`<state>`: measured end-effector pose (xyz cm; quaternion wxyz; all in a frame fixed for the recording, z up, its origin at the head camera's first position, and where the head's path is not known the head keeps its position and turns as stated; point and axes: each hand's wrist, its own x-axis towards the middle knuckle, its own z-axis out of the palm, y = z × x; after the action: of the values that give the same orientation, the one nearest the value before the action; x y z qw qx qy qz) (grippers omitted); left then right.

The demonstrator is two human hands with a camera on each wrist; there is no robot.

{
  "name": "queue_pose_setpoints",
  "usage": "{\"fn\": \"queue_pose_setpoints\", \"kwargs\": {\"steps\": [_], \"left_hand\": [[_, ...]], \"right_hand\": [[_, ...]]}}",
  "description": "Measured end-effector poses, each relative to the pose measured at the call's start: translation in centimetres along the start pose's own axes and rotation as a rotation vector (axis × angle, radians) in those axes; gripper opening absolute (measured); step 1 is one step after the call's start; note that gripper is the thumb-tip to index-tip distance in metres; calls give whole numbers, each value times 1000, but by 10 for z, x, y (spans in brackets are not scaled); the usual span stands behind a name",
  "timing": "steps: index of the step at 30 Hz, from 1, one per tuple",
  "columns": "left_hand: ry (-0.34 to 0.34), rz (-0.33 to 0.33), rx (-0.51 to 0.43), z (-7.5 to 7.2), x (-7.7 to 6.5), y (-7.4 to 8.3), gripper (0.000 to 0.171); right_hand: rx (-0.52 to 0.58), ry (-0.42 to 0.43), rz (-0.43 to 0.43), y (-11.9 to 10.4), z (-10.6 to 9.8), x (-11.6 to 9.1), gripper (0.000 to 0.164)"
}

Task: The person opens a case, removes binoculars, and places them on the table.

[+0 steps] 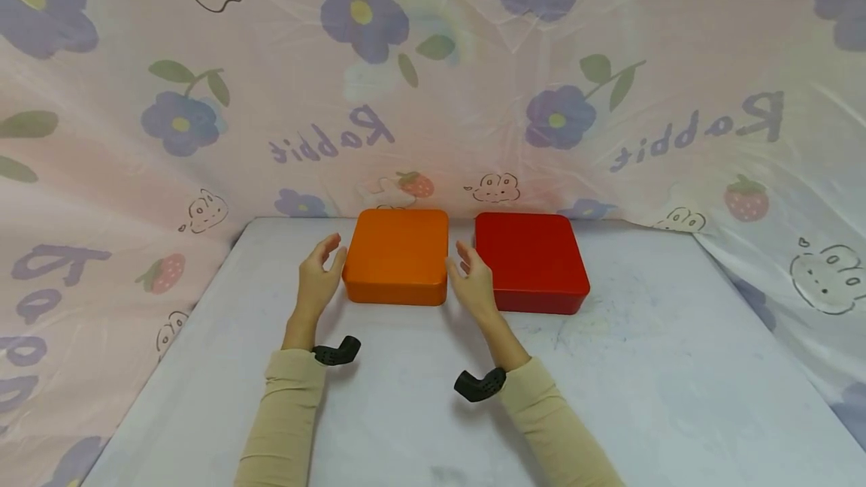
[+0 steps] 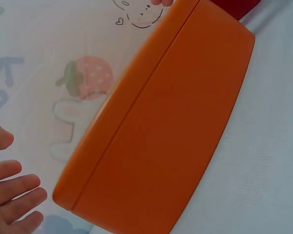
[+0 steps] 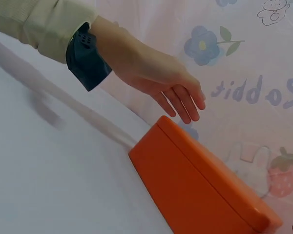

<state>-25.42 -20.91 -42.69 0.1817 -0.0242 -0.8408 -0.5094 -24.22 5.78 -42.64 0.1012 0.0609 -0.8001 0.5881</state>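
Note:
An orange box [image 1: 399, 254] with rounded corners lies flat on the white table; a thin seam near its top shows in both wrist views. My left hand [image 1: 319, 280] is held at the box's left side, fingers loosely bent, with a gap to the box in the left wrist view. On the opposite side, my right hand [image 1: 471, 282] has its thumb right at the box's right edge. Its fingers overlap the left edge of a red box [image 1: 534, 258] in the head view. Neither hand grips anything.
The red box stands just right of the orange one, a narrow gap between them. Behind both hangs a pink curtain [image 1: 460, 134] printed with flowers and rabbits, meeting the back edge of the white table [image 1: 399, 412]. Each wrist wears a black camera mount [image 1: 338, 352].

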Motion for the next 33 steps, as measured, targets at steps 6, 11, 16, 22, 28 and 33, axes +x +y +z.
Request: {"fn": "queue_pose_setpoints", "kwargs": {"steps": [6,11,16,22,28,33], "left_hand": [[8,-48,-21,6,2,-9,41],[8,-96,-48,11,3,-18,41],[-21,-148,-80,15,3,-21,43],[-64,-222,-54,18,2,-22,46],[-93,-264,-29,18,1,-22,49],[-101,-270,-6,18,3,-24,49]], "right_hand": [[33,17,35,5,14,2,54],[55,53,79,10,22,4,56],[96,57,109,15,29,5,58],[147,88,147,15,33,6,58],[134,98,199,18,39,4,58],[110,102,199,21,44,6,57]]}}
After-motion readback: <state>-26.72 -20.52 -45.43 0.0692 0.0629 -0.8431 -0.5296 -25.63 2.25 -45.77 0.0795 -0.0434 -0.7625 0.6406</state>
